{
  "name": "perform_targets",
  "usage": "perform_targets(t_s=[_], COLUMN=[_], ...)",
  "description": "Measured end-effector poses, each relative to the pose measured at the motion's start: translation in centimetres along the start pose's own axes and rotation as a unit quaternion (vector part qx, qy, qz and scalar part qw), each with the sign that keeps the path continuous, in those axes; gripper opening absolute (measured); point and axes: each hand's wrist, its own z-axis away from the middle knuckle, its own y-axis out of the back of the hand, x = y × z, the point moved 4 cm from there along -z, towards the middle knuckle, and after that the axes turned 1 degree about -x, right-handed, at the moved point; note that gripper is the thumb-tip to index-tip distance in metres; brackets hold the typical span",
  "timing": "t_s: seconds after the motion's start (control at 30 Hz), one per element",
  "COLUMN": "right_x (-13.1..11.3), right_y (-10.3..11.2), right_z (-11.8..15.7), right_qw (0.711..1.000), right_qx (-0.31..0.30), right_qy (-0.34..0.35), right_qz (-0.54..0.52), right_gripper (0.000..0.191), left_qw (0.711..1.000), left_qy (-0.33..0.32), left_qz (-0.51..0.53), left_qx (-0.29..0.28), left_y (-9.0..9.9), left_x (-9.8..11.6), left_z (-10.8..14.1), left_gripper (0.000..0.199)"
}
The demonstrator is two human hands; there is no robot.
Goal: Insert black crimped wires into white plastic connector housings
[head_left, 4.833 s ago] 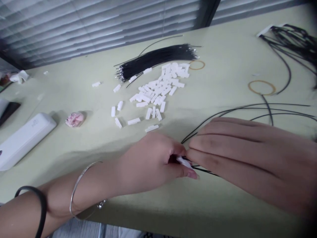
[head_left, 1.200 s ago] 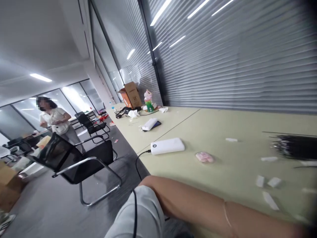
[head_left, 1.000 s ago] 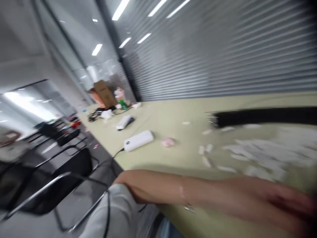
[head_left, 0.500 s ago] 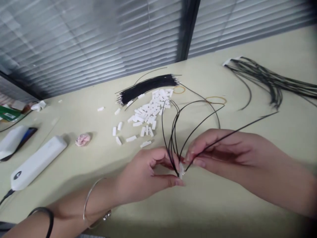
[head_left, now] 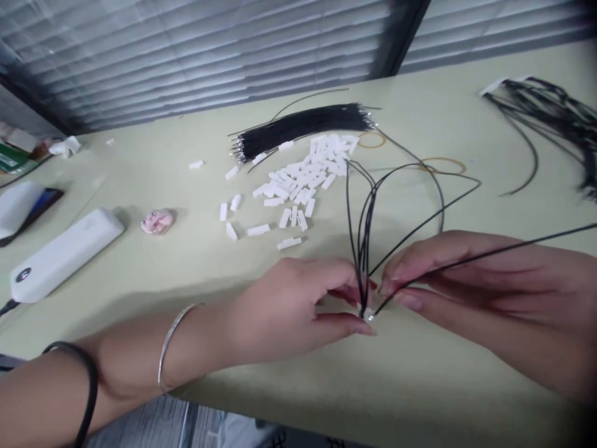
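Note:
Between thumb and fingers, my left hand (head_left: 298, 308) grips a small white connector (head_left: 366, 313) from which several black wires (head_left: 368, 230) loop upward. My right hand (head_left: 485, 298) pinches a single black wire (head_left: 504, 251) close to its end, and that end is at the connector's right side. Whether the tip is inside the connector is too small to tell. Beyond my hands lies a scattered pile of white connectors (head_left: 303, 177). Behind the pile is a thick bundle of black wires (head_left: 301, 129) with metal ends.
At the left lie a white power bank (head_left: 69, 252), a pink crumpled item (head_left: 157, 221) and another white device (head_left: 21, 208). Wires with white connectors (head_left: 550, 112) lie at the back right. Two yellow rubber bands (head_left: 372, 140) are behind the hands. The table's front edge shows below.
The view has shifted, so the table items appear higher and the front edge shows. Both hands appear farther right, still close together, with the connector and wire still held.

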Motion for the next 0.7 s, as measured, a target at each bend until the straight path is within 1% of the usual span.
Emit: perform_targets(t_s=[0.1,0.2,0.27,0.4,0.57,0.7], right_x=[-0.3,-0.6,-0.8,-1.1,-1.2,-1.1], right_y=[0.0,-0.1,-0.2,-0.6,-0.5,-0.5], right_z=[0.3,0.4,0.3,0.0,0.2,0.5], right_qw=[0.997,0.992,0.991,0.989,0.986,0.987], right_qx=[-0.005,-0.011,-0.017,-0.055,-0.065,-0.057], right_qy=[0.049,0.073,0.080,0.078,0.067,0.072], right_qz=[0.062,0.102,0.110,0.115,0.142,0.134], right_gripper=[0.001,0.005,0.006,0.005,0.012,0.014], left_qw=[0.994,0.985,0.981,0.980,0.974,0.967], left_qy=[-0.030,-0.052,-0.066,-0.079,-0.089,-0.115], left_qz=[-0.102,-0.165,-0.182,-0.185,-0.206,-0.228], left_qx=[0.010,0.015,0.014,0.005,-0.016,-0.010], left_y=[0.2,0.2,0.2,0.1,0.0,0.0], left_x=[0.1,0.2,0.3,0.4,0.3,0.4], left_z=[0.1,0.0,-0.2,-0.5,-0.7,-0.6], left_gripper=[0.014,0.012,0.012,0.014,0.012,0.011])
